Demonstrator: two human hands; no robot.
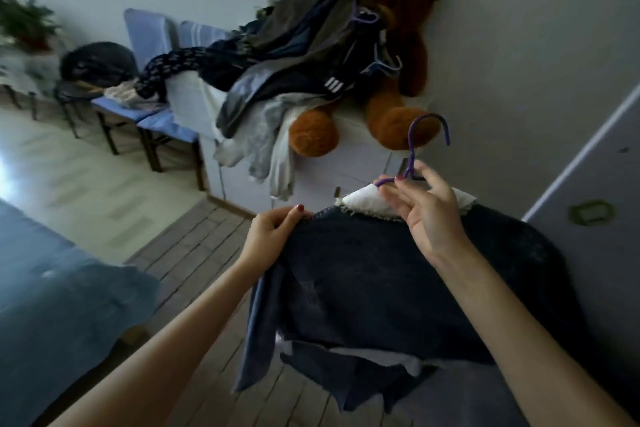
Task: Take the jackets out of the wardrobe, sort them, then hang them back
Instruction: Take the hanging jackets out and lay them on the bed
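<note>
Denim jacket (398,288), dark blue with a white fleecy collar and a frayed neck edge, hangs in front of the person in the head view, held up between both hands over the wooden floor (194,253); its lighter blue sleeve droops at the left and a strip of white lining shows along the ragged lower hem. A purple hanger (420,146) rises out of the collar, its hook curving up and to the right. Behind the jacket, a white cabinet (349,166) carries a pile of clothes (294,55), dark and grey garments heaped with several more purple hangers poking from the top, and a big brown teddy bear (391,28) sits against the wall beside the pile. Further left stand blue-cushioned chairs (156,121) with more garments on the seats, and a potted plant (26,21) in the far corner. A blue bedspread (62,288) fills the lower left, and a pale door (588,211) edges in at the right. The left hand (273,232) grips the jacket's shoulder edge, fingers (277,217) curled over the denim and thumb on top. The right hand (429,215) pinches the hanger's neck just above the collar between thumb and forefinger, the other fingers loosely spread over the white fleece.
</note>
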